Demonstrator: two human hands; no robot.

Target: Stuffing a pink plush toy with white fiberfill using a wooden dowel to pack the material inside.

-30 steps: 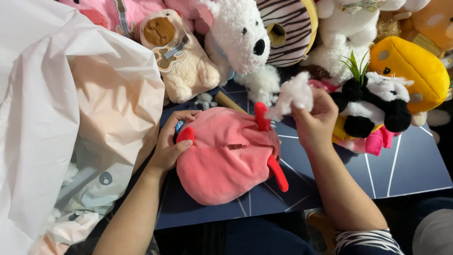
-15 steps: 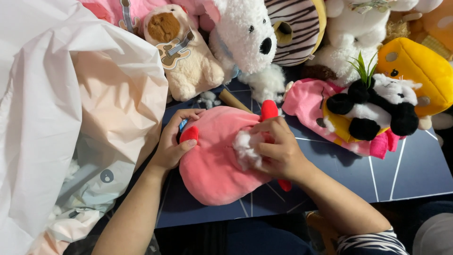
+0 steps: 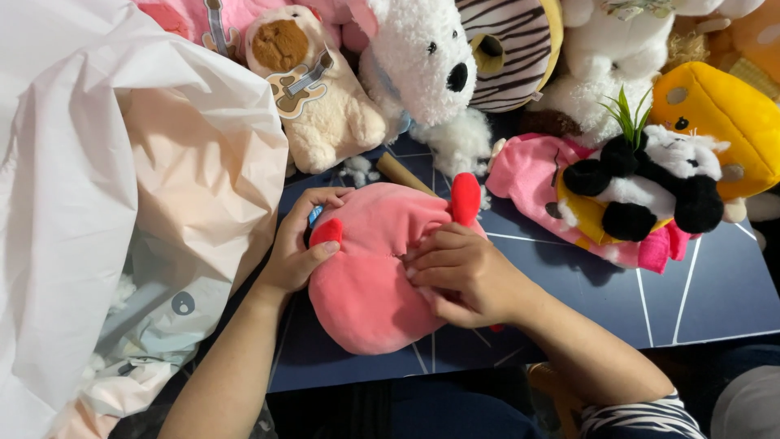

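A round pink plush toy (image 3: 366,280) with red limbs lies on the dark blue table (image 3: 699,301) in front of me. My left hand (image 3: 299,244) grips its left edge beside a red limb. My right hand (image 3: 459,272) presses flat on the toy's middle with its fingers pushed into the fabric; what lies under the fingers is hidden. A red limb (image 3: 465,197) sticks up just above that hand.
A large white and peach plastic bag (image 3: 106,187) fills the left side. Behind stand a beige capybara plush (image 3: 317,89), a white dog plush (image 3: 426,61), a striped donut plush (image 3: 512,45), a black-and-white plush on pink (image 3: 642,183) and a yellow plush (image 3: 719,122). A wooden stick (image 3: 402,172) lies nearby.
My right hand brought a tuft of white stuffing from the right down onto the pink toy and pushed it in; the stuffing is no longer visible. My left hand kept its grip.
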